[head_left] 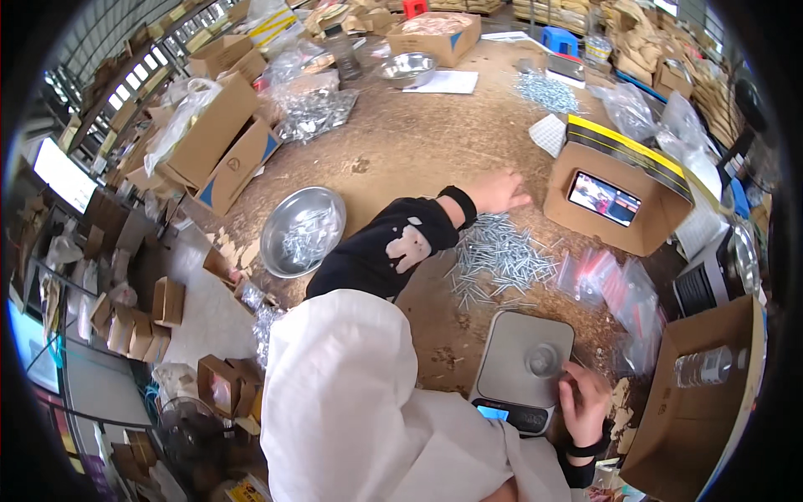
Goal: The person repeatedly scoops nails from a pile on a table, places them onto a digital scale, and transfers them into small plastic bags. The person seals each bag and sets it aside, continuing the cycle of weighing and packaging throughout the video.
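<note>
My left hand (pixel 499 191) reaches across the table at the far edge of a loose pile of silver screws (pixel 502 261). Its fingers are stretched out and nothing shows in them. A digital scale (pixel 512 353) with a lit display lies closer to me, and a small clear round dish (pixel 542 360) sits on its plate. Beside the scale's right edge is my right hand (pixel 585 403), fingers loosely bent and apart, holding nothing visible. Clear zip bags with red strips (pixel 604 280) lie right of the pile. A steel bowl (pixel 336 205) at left holds bagged screws.
A phone (pixel 604 199) showing a picture leans inside an open carton (pixel 562 180). At right, another carton (pixel 661 435) holds a plastic bottle (pixel 704 366). A second screw heap (pixel 548 92) lies far right. Cartons (pixel 238 163) and bagged hardware (pixel 314 115) crowd the left edge.
</note>
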Available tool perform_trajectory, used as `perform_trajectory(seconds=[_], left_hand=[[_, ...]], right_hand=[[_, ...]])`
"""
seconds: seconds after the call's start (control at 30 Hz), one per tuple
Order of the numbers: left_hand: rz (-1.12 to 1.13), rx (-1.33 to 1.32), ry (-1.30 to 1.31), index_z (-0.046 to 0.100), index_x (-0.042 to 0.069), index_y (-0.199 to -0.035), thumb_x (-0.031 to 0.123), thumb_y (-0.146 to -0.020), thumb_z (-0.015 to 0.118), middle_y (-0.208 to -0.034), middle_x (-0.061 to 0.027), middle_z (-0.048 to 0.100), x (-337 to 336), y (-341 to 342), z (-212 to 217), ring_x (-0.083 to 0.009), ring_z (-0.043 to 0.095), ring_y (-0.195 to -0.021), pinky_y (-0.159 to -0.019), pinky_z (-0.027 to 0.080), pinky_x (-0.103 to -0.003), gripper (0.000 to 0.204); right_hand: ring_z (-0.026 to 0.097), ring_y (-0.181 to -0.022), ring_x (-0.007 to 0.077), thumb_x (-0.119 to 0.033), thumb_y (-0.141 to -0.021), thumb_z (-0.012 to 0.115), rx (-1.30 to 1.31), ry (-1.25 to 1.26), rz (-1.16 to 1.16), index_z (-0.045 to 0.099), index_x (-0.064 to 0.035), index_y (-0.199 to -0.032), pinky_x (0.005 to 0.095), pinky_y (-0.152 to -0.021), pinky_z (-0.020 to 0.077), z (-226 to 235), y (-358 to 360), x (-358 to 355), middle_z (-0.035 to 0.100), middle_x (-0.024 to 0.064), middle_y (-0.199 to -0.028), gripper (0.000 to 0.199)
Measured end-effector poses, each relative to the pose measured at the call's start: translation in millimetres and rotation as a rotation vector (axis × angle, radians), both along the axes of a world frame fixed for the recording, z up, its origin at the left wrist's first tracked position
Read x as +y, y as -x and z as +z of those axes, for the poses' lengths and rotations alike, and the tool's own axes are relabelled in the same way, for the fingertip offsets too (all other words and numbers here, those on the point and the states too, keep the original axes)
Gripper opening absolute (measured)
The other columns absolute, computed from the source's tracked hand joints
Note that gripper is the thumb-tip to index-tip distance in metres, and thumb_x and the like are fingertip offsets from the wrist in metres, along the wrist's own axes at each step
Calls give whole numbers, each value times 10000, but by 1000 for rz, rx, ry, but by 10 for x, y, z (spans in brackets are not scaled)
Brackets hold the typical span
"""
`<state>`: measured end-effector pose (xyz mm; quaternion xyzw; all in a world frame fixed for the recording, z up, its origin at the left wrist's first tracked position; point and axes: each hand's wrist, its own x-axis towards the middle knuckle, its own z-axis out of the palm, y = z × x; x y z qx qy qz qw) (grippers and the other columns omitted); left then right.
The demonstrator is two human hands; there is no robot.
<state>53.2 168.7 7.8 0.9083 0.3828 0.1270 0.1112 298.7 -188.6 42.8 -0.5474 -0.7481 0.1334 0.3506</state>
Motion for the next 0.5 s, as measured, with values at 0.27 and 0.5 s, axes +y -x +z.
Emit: perform_trajectory(seconds=[0.27, 0.5], left_hand=[[320, 62, 225, 574, -29, -1260, 342, -948, 598, -1220, -259, 628, -184, 1169, 61, -411, 616, -1108, -923, 498, -463, 485], [364, -9, 211, 560, -12, -1305, 482, -905, 675, -1143, -238, 604, -813, 1412, -66, -364, 630, -1049, -896, 509, -420, 647]], right_hand=[[609, -687, 322, -61, -803, 681, -4, 40, 32, 666, -24, -1054, 416, -646, 459, -6, 8, 55, 627, 113, -755, 254], [615, -691, 322, -74, -799, 691, 4, 26, 23, 676, -39, -1040, 418, -649, 479, -18, 16, 92, 629, 107, -749, 244]])
